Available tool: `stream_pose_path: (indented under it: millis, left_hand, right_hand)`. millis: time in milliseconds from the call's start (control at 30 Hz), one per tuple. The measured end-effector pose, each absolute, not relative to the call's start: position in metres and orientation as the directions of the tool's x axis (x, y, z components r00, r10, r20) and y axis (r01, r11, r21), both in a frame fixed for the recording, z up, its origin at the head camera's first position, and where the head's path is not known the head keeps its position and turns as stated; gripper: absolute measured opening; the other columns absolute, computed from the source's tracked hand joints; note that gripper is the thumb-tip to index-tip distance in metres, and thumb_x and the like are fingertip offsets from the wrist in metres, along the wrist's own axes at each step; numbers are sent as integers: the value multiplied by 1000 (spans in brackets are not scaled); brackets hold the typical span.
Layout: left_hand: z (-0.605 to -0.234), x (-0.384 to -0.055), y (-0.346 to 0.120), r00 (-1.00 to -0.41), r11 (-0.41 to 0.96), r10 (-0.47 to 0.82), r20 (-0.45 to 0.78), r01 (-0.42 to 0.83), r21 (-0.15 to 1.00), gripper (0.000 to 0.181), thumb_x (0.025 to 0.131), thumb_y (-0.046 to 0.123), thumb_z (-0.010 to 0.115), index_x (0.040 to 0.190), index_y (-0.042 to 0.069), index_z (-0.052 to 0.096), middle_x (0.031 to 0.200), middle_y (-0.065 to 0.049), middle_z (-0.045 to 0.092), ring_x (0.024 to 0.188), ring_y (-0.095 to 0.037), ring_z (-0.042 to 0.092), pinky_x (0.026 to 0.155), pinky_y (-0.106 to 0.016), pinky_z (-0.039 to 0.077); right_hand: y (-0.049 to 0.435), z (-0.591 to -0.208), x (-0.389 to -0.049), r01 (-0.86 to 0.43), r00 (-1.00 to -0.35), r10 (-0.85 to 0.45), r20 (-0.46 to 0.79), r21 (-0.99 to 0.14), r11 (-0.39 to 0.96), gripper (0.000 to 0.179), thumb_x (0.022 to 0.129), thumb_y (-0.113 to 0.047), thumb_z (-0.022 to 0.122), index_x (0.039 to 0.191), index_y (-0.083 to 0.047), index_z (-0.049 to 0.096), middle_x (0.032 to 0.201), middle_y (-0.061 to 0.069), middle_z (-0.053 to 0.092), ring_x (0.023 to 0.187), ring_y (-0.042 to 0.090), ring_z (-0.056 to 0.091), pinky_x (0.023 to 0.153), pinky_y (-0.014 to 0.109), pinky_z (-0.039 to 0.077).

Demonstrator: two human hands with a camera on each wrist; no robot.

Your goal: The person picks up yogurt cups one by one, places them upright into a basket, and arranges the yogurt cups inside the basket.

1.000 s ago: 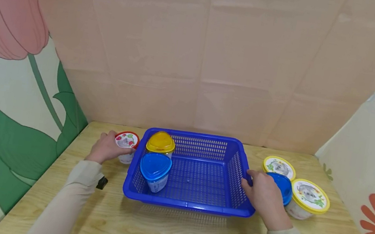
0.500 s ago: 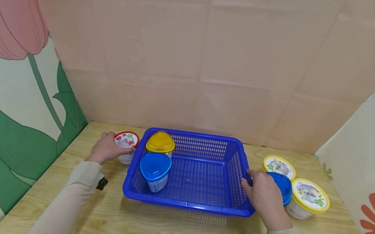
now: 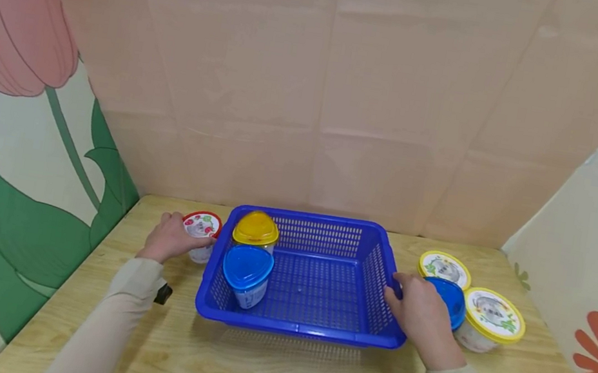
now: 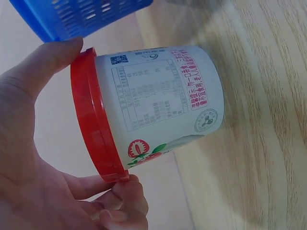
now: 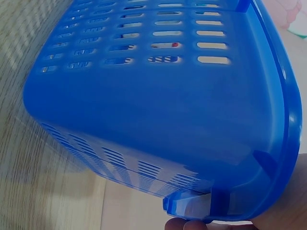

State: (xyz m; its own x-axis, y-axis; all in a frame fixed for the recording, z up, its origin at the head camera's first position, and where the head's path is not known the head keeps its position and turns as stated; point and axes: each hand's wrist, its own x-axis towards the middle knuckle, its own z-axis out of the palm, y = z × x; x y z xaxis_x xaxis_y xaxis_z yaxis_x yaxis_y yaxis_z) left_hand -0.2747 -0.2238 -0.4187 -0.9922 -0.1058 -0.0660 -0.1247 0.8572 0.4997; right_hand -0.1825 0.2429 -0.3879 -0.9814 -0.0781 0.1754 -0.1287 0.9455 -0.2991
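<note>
At the basket's left, my left hand [image 3: 170, 238] holds a white tub [image 4: 158, 96] by its red lid [image 4: 91, 115], thumb on one side and curled fingers on the other. Whether the tub's base touches the table I cannot tell. My right hand [image 3: 425, 314] grips the right rim of a blue plastic basket [image 3: 297, 328]; in the right wrist view only its fingertips [image 5: 180, 224] and part of the palm side show. Inside the basket, along its left wall, a tub with a yellow lid [image 3: 257, 230] stands behind one with a blue lid [image 3: 246, 269].
Right of the basket stand two tubs with yellow rims, one at the back [image 3: 445, 267] and one farther right [image 3: 492, 315]. A blue-lidded tub [image 3: 451, 302] between them is partly hidden by my right hand. The wooden table [image 3: 223, 370] meets a beige wall [image 3: 305, 148] behind.
</note>
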Motion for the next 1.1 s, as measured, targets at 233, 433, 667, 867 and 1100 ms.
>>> stream_pose_path:
  millis: [233,433,667,867,1100]
  left_hand:
    - [-420,-275,-223,-992,851,-109,-65,-127,510,100,78,60,76,135,-13,38,119,-29,44,100,-40,54,90,-54,52]
    - [-421,-275,-224,-993,850,-105,-61,-121,513,101,78,61,75,136,-13,38,120,-29,44,101,-41,54,90,-54,52]
    - [-420,-273,-224,-993,844,-103,-60,-119,523,100,79,59,76,136,-13,37,120,-29,44,102,-41,54,90,-54,52]
    - [-420,-273,-224,-992,836,-107,-66,-126,534,101,79,59,76,137,-13,37,121,-29,44,103,-41,54,91,-55,52]
    - [-420,-273,-224,-992,832,-110,-61,-126,540,102,78,61,76,137,-12,37,121,-28,45,103,-40,54,91,-54,52]
  right_hand:
    - [243,-389,-182,-143,-975,-84,204,-295,945,37,93,-17,68,117,12,66,106,30,68,94,45,67,76,58,55]
    - [243,-388,-182,-140,-977,-84,198,-293,946,37,93,-17,68,116,12,66,107,30,68,95,46,67,76,58,54]
    - [243,-389,-183,-142,-975,-83,205,-292,946,37,93,-17,67,117,11,66,107,30,68,95,46,66,76,58,54]
    - [243,-389,-183,-137,-977,-80,198,-294,946,37,93,-17,67,117,11,66,107,30,68,95,46,66,77,58,54]
    - [243,-388,-183,-126,-981,-75,180,-293,948,38,93,-18,67,118,11,66,107,30,67,95,46,66,76,58,54]
